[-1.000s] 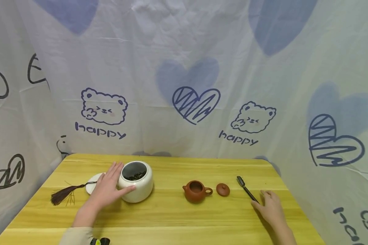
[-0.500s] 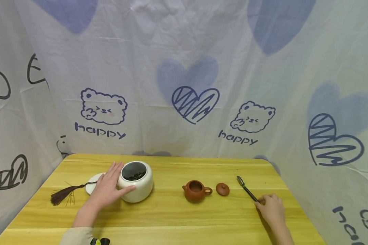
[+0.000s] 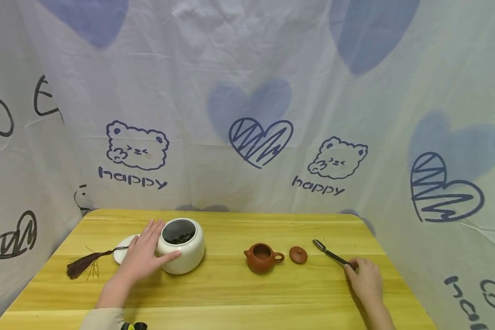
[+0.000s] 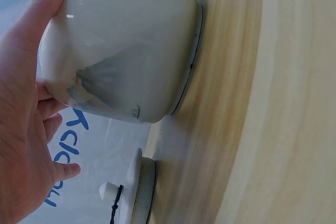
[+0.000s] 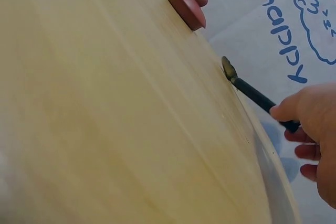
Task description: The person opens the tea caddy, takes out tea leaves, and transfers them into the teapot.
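A white tea jar (image 3: 189, 254) with dark tea leaves inside stands upright at the table's left. My left hand (image 3: 143, 256) rests against its side, fingers straight along the left and thumb across the front. Beside that hand lies the jar's white lid (image 4: 137, 187) with a dark tassel (image 3: 84, 266). At the right, my right hand (image 3: 365, 277) pinches the handle end of a slim dark tea scoop (image 5: 257, 94) between thumb and fingers. The scoop's head points up and left, and looks slightly raised from the table in the right wrist view.
A small reddish-brown teapot (image 3: 261, 263) stands uncovered mid-table, its spout to the left. Its round lid (image 3: 298, 255) lies just right of the handle, between pot and scoop. Patterned cloth (image 3: 198, 137) hangs behind and at both sides of the wooden table (image 3: 231, 302).
My right fingers have closed on the scoop's handle, and its head has swung a little to the left. My left hand stays on the jar.
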The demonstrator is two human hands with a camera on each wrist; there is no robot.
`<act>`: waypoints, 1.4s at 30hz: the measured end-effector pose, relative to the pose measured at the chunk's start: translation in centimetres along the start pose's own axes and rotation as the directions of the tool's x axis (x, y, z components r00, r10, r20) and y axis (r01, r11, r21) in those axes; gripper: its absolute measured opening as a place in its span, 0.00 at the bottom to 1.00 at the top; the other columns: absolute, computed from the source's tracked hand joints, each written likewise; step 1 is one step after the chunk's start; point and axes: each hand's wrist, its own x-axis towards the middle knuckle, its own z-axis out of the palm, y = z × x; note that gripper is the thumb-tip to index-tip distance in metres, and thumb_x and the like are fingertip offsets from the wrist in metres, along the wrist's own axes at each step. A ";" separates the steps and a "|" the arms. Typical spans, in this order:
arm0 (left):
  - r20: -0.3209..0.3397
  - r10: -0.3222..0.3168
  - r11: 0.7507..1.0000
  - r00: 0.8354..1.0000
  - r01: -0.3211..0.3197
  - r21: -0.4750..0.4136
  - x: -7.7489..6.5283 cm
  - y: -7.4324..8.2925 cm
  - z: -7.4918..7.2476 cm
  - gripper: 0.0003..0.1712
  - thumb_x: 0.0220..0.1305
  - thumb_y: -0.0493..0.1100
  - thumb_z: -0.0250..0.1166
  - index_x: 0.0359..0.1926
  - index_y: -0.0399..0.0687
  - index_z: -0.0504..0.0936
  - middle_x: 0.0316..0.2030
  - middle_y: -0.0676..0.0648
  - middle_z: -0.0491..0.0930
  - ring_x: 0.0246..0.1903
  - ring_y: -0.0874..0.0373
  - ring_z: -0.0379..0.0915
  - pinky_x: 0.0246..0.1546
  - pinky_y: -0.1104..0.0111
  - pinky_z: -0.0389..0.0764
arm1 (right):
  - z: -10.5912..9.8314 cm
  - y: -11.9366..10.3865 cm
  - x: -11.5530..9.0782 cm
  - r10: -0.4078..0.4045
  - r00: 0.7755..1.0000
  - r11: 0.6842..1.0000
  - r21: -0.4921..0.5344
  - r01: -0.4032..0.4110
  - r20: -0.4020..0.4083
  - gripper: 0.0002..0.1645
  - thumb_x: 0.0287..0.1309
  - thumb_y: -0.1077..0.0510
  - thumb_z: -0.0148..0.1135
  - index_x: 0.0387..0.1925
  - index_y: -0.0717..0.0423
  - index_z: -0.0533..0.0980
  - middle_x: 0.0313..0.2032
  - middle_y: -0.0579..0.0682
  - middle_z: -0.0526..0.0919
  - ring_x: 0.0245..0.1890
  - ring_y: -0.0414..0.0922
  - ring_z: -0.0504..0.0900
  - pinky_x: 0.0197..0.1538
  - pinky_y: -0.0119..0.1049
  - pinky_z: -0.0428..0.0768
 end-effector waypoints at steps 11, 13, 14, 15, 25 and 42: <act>0.016 -0.004 1.000 1.000 0.004 -0.012 0.0 -0.3 0.3 0.61 0.55 0.74 0.61 0.76 0.41 0.49 0.76 0.36 0.48 0.76 0.38 0.39 0.68 0.31 0.45 | -0.1 -0.2 -0.1 -0.124 0.978 0.992 0.018 0.128 -0.168 0.09 0.58 0.61 0.66 0.37 0.64 0.79 0.39 0.64 0.82 0.44 0.64 0.77 0.44 0.59 0.72; 0.016 -0.005 1.000 1.000 0.005 -0.012 0.0 -0.4 0.3 0.61 0.55 0.74 0.61 0.76 0.42 0.49 0.76 0.36 0.48 0.76 0.39 0.39 0.68 0.31 0.45 | -0.3 -0.4 0.0 -0.139 0.972 0.989 0.025 0.146 -0.187 0.09 0.58 0.62 0.66 0.38 0.64 0.79 0.39 0.64 0.82 0.43 0.64 0.77 0.44 0.58 0.72; 0.015 -0.003 1.000 1.000 0.004 -0.010 0.0 -0.4 0.3 0.62 0.55 0.74 0.61 0.76 0.41 0.48 0.76 0.36 0.48 0.76 0.39 0.39 0.68 0.31 0.45 | -0.4 -0.5 0.0 -0.146 0.970 0.988 0.027 0.155 -0.196 0.09 0.58 0.62 0.66 0.38 0.64 0.79 0.39 0.64 0.82 0.43 0.63 0.77 0.43 0.58 0.72; 0.016 -0.003 1.000 1.000 0.003 -0.010 0.1 -0.4 0.3 0.62 0.55 0.74 0.61 0.76 0.41 0.48 0.76 0.36 0.48 0.76 0.39 0.38 0.68 0.31 0.45 | -0.5 -0.6 0.1 -0.156 0.966 0.986 0.030 0.165 -0.207 0.09 0.57 0.62 0.66 0.38 0.64 0.79 0.39 0.64 0.81 0.42 0.63 0.77 0.43 0.57 0.72; 0.005 0.005 1.000 1.000 -0.005 0.003 0.2 -0.2 0.1 0.61 0.55 0.74 0.60 0.76 0.41 0.49 0.76 0.36 0.48 0.76 0.39 0.40 0.67 0.31 0.46 | -2.1 -2.5 0.7 -0.228 0.922 0.961 0.082 0.265 -0.314 0.08 0.54 0.67 0.68 0.37 0.67 0.79 0.36 0.65 0.81 0.41 0.64 0.76 0.43 0.56 0.72; -0.006 0.004 1.000 1.000 -0.004 0.000 0.1 -0.5 0.5 0.62 0.55 0.75 0.60 0.76 0.41 0.49 0.76 0.36 0.49 0.76 0.38 0.41 0.67 0.31 0.47 | -3.9 -8.2 1.6 -0.393 0.830 0.879 0.104 0.466 -0.397 0.11 0.47 0.69 0.71 0.34 0.66 0.80 0.33 0.61 0.84 0.38 0.59 0.78 0.49 0.52 0.69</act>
